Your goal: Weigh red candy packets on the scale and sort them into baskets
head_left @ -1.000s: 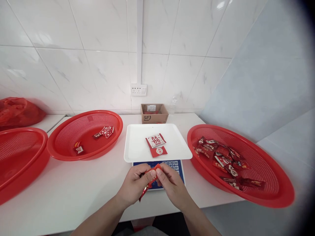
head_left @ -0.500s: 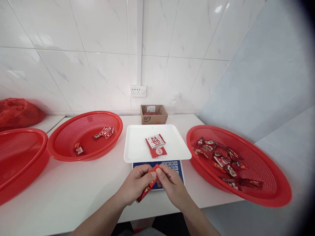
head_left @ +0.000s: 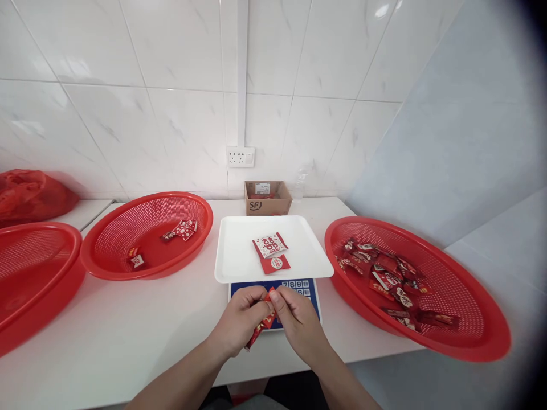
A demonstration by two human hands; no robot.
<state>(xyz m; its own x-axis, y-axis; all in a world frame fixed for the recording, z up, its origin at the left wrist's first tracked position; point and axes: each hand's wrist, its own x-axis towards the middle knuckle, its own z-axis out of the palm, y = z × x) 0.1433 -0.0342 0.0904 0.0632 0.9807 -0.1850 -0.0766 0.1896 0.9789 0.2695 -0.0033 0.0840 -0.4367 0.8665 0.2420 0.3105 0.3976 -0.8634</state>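
Note:
Both my hands meet over the front of a blue-and-white weighing scale (head_left: 239, 289), pinching a red packet (head_left: 256, 335) between them. My left hand (head_left: 239, 319) is closed round its side, and the shiny lower end hangs below the fingers. At its top corner, my right hand (head_left: 297, 322) grips with thumb and forefinger. Just beyond lies the scale's white tray (head_left: 235, 250), bearing a white-and-red packet (head_left: 270, 245) and a small red packet (head_left: 276, 264) that overlap. Fingers cover much of the held packet and part of the scale's keypad.
To the right, a red plastic basket (head_left: 482, 296) contains several red wrapped packets and overhangs the table edge. A second red basket (head_left: 111, 228) at left has a few packets; another red basket (head_left: 38, 267) sits farther left. Behind the tray stand a cardboard box (head_left: 268, 206) and a clear bottle (head_left: 300, 183).
The held packet has turned slightly, and its lower end has shifted a little to the right. Both hands keep their pinch. Packets on the tray stay put.

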